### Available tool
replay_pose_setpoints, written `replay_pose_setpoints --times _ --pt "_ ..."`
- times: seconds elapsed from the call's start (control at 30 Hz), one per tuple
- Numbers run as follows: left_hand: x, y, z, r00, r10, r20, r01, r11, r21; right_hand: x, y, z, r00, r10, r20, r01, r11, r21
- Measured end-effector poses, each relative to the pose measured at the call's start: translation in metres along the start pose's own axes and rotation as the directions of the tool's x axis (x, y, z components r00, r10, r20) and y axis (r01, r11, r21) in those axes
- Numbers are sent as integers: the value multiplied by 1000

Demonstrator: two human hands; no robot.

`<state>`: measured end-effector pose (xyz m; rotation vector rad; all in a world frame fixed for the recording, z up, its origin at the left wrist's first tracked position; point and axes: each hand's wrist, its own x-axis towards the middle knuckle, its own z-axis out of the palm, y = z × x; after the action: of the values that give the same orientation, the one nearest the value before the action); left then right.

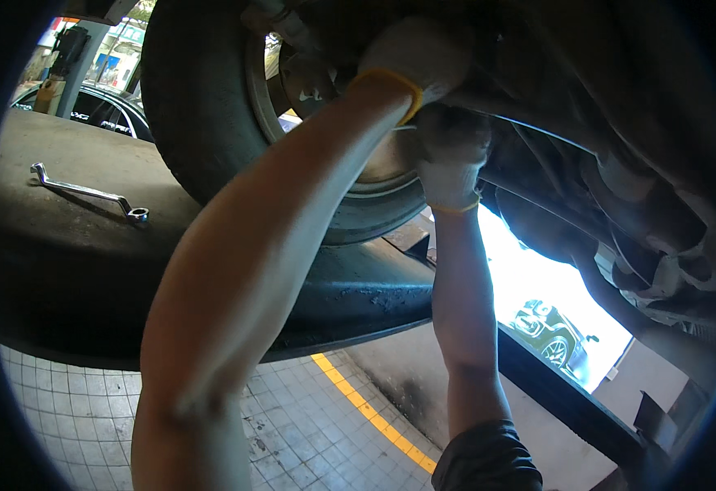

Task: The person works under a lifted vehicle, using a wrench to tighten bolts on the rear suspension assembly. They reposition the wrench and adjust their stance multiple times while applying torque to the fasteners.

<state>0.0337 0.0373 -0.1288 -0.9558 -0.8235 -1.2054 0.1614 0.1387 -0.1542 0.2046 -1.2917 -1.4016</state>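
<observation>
The wrench [84,191] lay aside, but work seemed unfinished: left hand [420,56] and right hand [453,168] were near the mounted wheel [198,98], their openness and hold impossible to tell.

A single head-worn fisheye camera looks from beneath a raised vehicle [620,176], close to and facing the inner side of its tire [186,102], with the lift runway [129,168] under that tire and the tiled floor [288,421] farther below it.
</observation>
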Motion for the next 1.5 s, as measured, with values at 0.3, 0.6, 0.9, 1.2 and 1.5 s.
replay_pose_setpoints --times 0.3,0.6,0.9,1.2,1.5 --pt "8 -3 -6 997 -39 64 44 996 -75 11 5 -23 984 -174 44 173 985 15" --pt "11 -4 11 945 56 321 -117 978 174 2 29 -39 953 65 -295 -36 994 103" --pt "15 -2 7 953 5 303 -44 992 122 42 32 -45 935 131 -328 -142 990 -10" --pt "13 -2 7 947 10 321 -54 990 128 41 32 -34 928 159 -338 -149 987 56" --pt "15 -1 6 961 -8 277 -15 997 82 52 26 -38 934 191 -302 -163 980 116"
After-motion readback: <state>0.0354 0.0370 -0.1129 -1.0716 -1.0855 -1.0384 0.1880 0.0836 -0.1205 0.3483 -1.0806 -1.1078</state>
